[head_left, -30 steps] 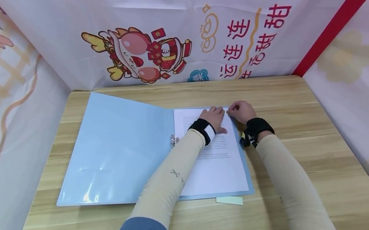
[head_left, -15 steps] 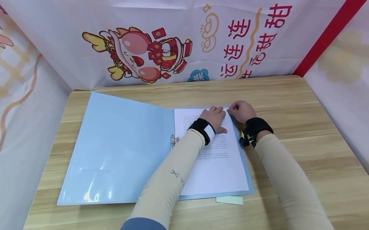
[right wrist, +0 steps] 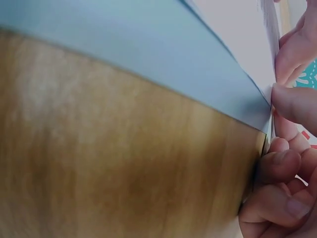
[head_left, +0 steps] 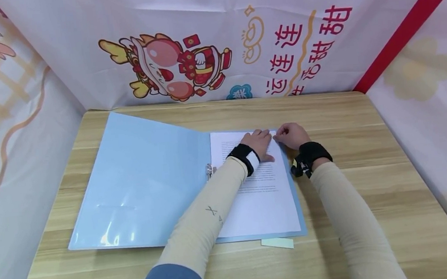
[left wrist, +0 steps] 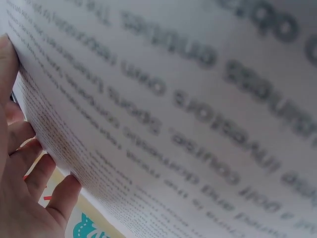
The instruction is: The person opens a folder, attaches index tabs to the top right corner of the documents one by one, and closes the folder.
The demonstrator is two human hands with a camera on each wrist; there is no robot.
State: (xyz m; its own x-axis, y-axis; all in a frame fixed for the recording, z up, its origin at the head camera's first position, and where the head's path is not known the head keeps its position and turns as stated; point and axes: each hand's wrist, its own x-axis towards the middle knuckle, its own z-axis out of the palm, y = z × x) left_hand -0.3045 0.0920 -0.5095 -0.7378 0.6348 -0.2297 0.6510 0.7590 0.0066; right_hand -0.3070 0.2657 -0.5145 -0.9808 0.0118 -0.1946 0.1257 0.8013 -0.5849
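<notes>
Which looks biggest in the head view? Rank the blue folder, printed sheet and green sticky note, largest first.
1. blue folder
2. printed sheet
3. green sticky note, clearly the smallest, though partly tucked under the folder's edge.

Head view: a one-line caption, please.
Left hand presses the printed page in an open blue folder; right hand pinches its far corner.

Table: a light wooden table [head_left: 376, 196] is seen across the lower frame.
Back wall: a white printed cloth [head_left: 209, 4] with a cartoon dragon [head_left: 167, 68] is hung upper centre.
Side walls: pale patterned cloth is hung left and right.
Light: the scene is evenly lit.
</notes>
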